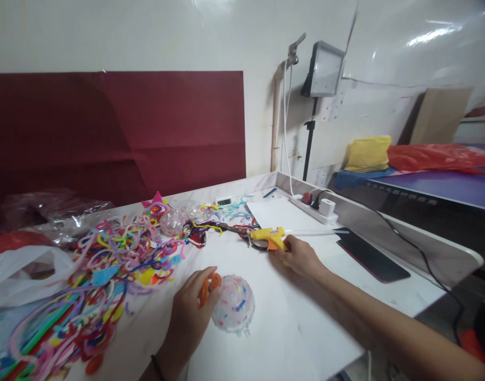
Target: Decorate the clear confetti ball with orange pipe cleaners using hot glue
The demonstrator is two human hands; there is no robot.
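Observation:
My left hand (195,296) pinches a curled orange pipe cleaner piece (209,288) between thumb and fingers. Right beside it, a clear dome-shaped ball (233,304) with pink, red and blue specks rests on a white sheet (290,328). Further back, my right hand (300,256) is closed around the handle of a yellow hot glue gun (268,234). A long translucent glue stick (314,232) sticks out of the gun's rear, and its nozzle points left toward a dark tool partly hidden by it.
A heap of colourful pipe cleaners (119,254) covers the table's left side, with a white plastic bag (24,275) at the edge. Behind lie clear speckled balls (173,222). At right are a power strip (316,210), a black phone-like slab (373,256) and a raised table edge (385,222).

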